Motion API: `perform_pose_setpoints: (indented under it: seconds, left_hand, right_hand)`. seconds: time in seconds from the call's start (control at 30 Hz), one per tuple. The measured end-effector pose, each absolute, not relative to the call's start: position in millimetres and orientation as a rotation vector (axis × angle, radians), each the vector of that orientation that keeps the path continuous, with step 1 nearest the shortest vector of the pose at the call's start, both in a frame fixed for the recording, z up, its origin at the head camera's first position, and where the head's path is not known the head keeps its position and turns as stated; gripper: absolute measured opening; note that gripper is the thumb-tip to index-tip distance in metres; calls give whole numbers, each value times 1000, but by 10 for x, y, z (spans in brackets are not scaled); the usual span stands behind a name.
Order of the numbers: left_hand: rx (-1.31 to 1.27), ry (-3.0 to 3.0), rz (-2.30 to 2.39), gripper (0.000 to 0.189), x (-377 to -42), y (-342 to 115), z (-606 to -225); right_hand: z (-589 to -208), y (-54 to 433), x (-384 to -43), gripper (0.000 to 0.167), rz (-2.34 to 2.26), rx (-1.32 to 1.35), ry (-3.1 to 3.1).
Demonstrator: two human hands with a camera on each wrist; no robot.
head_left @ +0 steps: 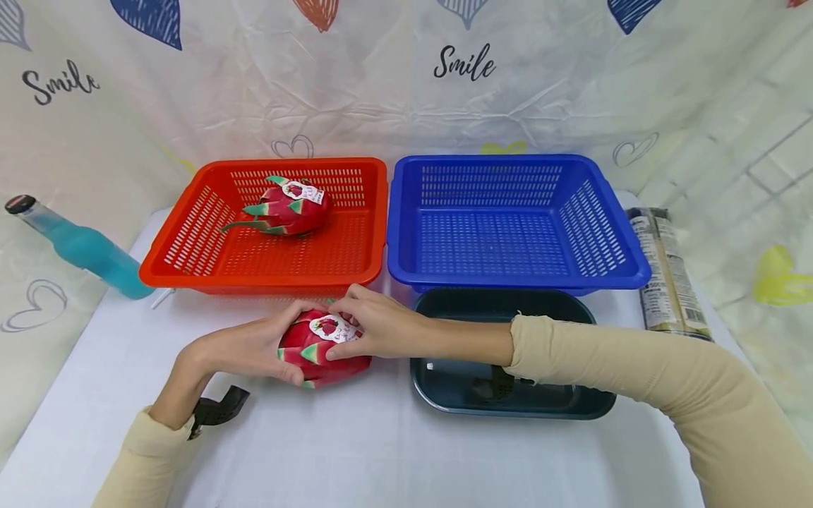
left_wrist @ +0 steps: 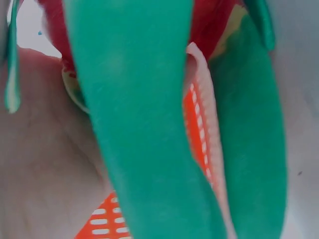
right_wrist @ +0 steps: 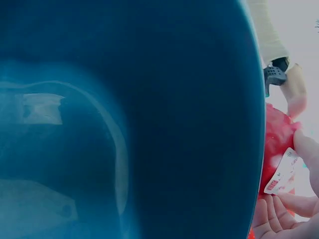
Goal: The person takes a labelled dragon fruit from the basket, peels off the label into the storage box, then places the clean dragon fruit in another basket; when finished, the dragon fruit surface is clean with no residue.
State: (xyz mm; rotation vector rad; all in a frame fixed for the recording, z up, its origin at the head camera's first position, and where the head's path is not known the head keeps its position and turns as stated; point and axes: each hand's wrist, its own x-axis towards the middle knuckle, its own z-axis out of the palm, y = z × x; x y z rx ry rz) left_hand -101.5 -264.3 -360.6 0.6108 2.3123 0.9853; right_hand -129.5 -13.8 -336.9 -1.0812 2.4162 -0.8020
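Red and green-tipped, a dragon fruit [head_left: 339, 372] sits low over the white surface [head_left: 356, 451], just in front of the near rim of a red basket [head_left: 267, 279]. The left hand [head_left: 254, 349] has its grip spread wide around the fruit's left side, thumb at the near edge and fingers over the far one. The right hand [head_left: 381, 326] holds the fruit's right side, its grip bent closer, fingers and thumb beside a white label [head_left: 327, 327]; whether it pinches the label itself, I cannot tell.

Broad green scales [left_wrist: 144, 119] fill much of the left wrist view. A second dragon fruit [head_left: 308, 217] lies inside the red basket, towards its far wall. A blue basket [head_left: 492, 243] stands just beside that one, with a dark tray [head_left: 444, 388] in front of it under the right forearm. A bottle of turquoise liquid [head_left: 95, 250] is at far left; a printed package [head_left: 673, 282] lies at right.
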Motion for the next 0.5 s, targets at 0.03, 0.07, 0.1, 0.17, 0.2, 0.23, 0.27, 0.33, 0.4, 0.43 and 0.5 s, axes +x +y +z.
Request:
perform_pose_setpoints:
  seconds: [0.03, 0.07, 0.1, 0.17, 0.2, 0.23, 0.27, 0.33, 0.4, 0.43, 0.5]
  left_hand:
    - [598, 2310, 999, 88, -1016, -2635, -3608]
    - [588, 2310, 1010, 86, -1018, -2628, -3611]
    - [580, 2313, 1018, 85, -1019, -2619, -3614]
    - [572, 2324, 1026, 82, -1021, -2604, -3619]
    - [571, 2326, 1030, 82, -1021, -2598, -3621]
    - [573, 2327, 1035, 81, -1022, -2591, -3622]
    - [575, 2327, 1037, 81, -1023, -2585, -3622]
    - [585, 2325, 1036, 80, -1023, -2576, -3622]
    - [590, 2321, 1038, 80, -1020, -2571, -3618]
    - [589, 2320, 1039, 80, -1019, -2568, -3616]
    - [583, 2323, 1034, 81, -1014, -2565, -3609]
  right_hand:
    - [-3373, -133, -1293, 60, -807, -1077, 2419]
    - [-3374, -129, -1292, 59, -814, -1071, 2421]
    - [-3375, -125, -1291, 57, -820, -1068, 2423]
    - [-3371, -119, -1289, 56, -827, -1063, 2422]
    - [-3369, -116, -1288, 55, -829, -1060, 2421]
    - [-3366, -115, -1288, 55, -832, -1056, 2419]
    - [-3363, -114, -1287, 55, -832, -1052, 2419]
    - [-3356, -116, -1284, 55, -825, -1047, 2422]
    - [-3349, -122, -1281, 54, -817, -1044, 2427]
    - [-3345, -126, -1279, 54, -815, -1042, 2428]
    - [-3338, -133, -1275, 54, -814, -1041, 2430]
